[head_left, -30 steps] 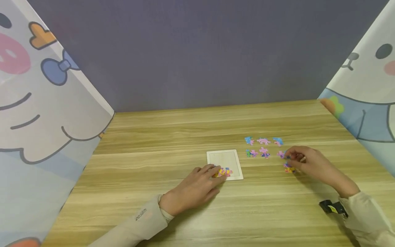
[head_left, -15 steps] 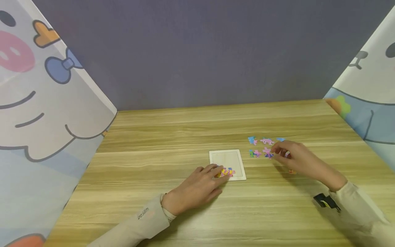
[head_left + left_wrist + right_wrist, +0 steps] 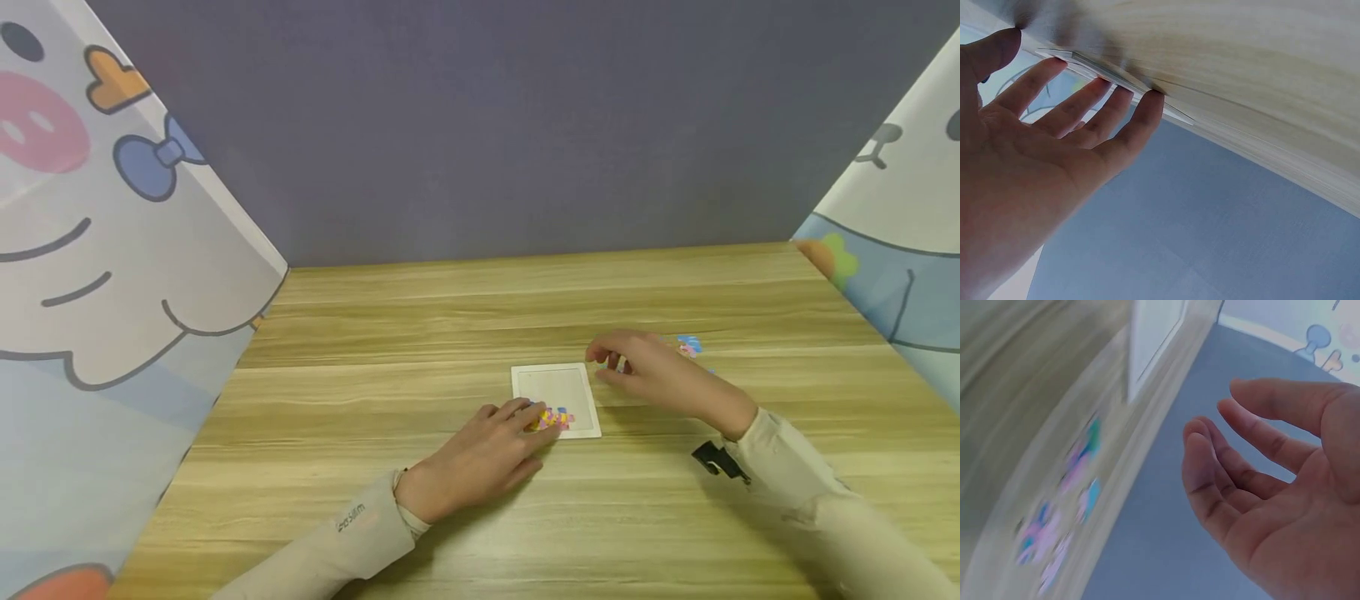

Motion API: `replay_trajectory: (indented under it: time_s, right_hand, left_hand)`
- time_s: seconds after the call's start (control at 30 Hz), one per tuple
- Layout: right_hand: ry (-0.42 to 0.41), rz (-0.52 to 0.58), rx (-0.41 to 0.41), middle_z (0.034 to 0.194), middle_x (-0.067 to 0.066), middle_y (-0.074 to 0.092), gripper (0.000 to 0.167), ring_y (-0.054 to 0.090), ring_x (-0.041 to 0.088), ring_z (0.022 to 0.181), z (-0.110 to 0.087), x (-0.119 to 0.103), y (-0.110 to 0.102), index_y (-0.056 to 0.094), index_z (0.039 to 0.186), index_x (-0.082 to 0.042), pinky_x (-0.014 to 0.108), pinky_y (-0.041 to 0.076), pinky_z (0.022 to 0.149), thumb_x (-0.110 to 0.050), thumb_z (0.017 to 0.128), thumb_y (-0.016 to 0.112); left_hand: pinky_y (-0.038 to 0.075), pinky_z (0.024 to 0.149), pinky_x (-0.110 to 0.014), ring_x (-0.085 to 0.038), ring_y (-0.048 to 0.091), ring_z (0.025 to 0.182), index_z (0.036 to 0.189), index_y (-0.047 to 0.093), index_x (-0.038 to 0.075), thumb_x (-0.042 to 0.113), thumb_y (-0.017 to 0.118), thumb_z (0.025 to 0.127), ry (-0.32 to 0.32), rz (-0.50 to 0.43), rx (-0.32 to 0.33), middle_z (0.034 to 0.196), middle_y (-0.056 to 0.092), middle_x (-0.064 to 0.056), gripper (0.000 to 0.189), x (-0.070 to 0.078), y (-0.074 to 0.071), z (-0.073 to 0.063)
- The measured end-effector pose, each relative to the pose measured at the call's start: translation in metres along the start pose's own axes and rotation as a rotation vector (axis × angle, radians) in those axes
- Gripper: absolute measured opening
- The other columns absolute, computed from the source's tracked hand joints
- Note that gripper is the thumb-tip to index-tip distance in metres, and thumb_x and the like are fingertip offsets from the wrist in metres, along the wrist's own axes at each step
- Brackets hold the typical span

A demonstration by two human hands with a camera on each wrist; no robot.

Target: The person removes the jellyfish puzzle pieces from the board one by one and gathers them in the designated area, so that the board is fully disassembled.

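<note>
On the table lies a square wooden puzzle tray [image 3: 546, 387] with colourful puzzle pieces [image 3: 555, 418] along its near side. My left hand [image 3: 476, 454] rests its fingers at the tray's near left corner, partly covering these pieces. In the left wrist view, its fingers [image 3: 1138, 128] reach to the tray's edge, slightly bent. My right hand [image 3: 652, 372] hovers just right of the tray, palm down. The right wrist view shows its fingers [image 3: 1207, 487] loosely bent and its thumb apart, with no piece visible between them. Loose puzzle pieces [image 3: 1038, 534] lie under and beside it.
A blue and pink piece [image 3: 688, 346] shows behind the right hand; other pieces are hidden by the hand and forearm. A black clip-like item [image 3: 720, 460] hangs at the right sleeve. A grey panel [image 3: 525, 133] stands behind the wooden table [image 3: 390, 333], with cartoon-printed panels at the sides.
My right hand has moved left from the far right pieces, over the loose pieces, to near the tray's right edge. The left hand stays on the tray. The view has shifted slightly.
</note>
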State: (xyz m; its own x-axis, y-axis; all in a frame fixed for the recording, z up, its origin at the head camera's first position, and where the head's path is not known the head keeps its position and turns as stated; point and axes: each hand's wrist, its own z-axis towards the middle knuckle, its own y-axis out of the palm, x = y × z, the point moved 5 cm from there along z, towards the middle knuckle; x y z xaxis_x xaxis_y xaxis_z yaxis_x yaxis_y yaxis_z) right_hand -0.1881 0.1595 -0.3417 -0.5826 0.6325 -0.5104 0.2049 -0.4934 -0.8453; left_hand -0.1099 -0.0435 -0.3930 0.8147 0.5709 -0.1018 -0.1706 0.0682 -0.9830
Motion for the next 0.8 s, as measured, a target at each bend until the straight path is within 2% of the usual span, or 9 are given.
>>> replay_trajectory:
  time_s: [0.17,0.37,0.53,0.67,0.8]
  right_hand:
    - [-0.04,0.049,-0.061,0.097,0.003,0.069,0.014,0.062,0.013,0.086,0.015,-0.016,0.014,0.069,0.105,-0.004,0.036,0.054,0.072,-0.004,0.091,0.069]
    - [-0.111,0.071,-0.145,0.096,0.003,0.068,0.014,0.062,0.012,0.085,0.018,-0.022,0.038,0.068,0.105,-0.003,0.031,0.054,0.072,-0.001,0.091,0.068]
    - [-0.076,0.112,-0.242,0.102,0.003,0.068,0.018,0.062,0.016,0.09,0.015,-0.021,0.056,0.068,0.106,-0.006,0.034,0.054,0.077,-0.003,0.089,0.071]
    - [-0.076,0.055,-0.244,0.106,0.001,0.064,0.023,0.061,0.019,0.095,0.013,-0.022,0.062,0.069,0.106,-0.01,0.036,0.052,0.081,-0.006,0.085,0.077]
    - [-0.067,0.0,-0.224,0.109,0.0,0.059,0.026,0.058,0.019,0.102,0.011,-0.023,0.064,0.068,0.106,-0.01,0.039,0.051,0.088,-0.005,0.083,0.078]
  left_hand:
    - [0.054,0.083,-0.04,-0.022,0.051,0.126,0.141,0.057,0.023,0.035,0.06,0.1,-0.003,-0.005,-0.015,0.136,0.054,-0.003,0.043,0.0,0.001,0.0]
    - [0.054,0.08,-0.039,-0.021,0.052,0.122,0.139,0.059,0.023,0.034,0.059,0.1,-0.004,-0.02,-0.019,0.133,0.055,-0.003,0.041,0.0,0.002,0.001]
    - [0.055,0.081,-0.038,-0.023,0.053,0.124,0.139,0.058,0.022,0.035,0.059,0.1,0.004,-0.017,-0.026,0.136,0.055,-0.005,0.041,-0.001,0.002,0.001]
    - [0.055,0.086,-0.041,-0.025,0.05,0.129,0.142,0.056,0.022,0.037,0.059,0.1,0.007,-0.036,-0.061,0.143,0.052,-0.008,0.044,-0.002,0.002,0.001]
    - [0.054,0.09,-0.041,-0.027,0.05,0.129,0.143,0.055,0.02,0.039,0.062,0.098,0.015,-0.052,-0.099,0.14,0.052,-0.009,0.049,-0.002,0.001,0.001]
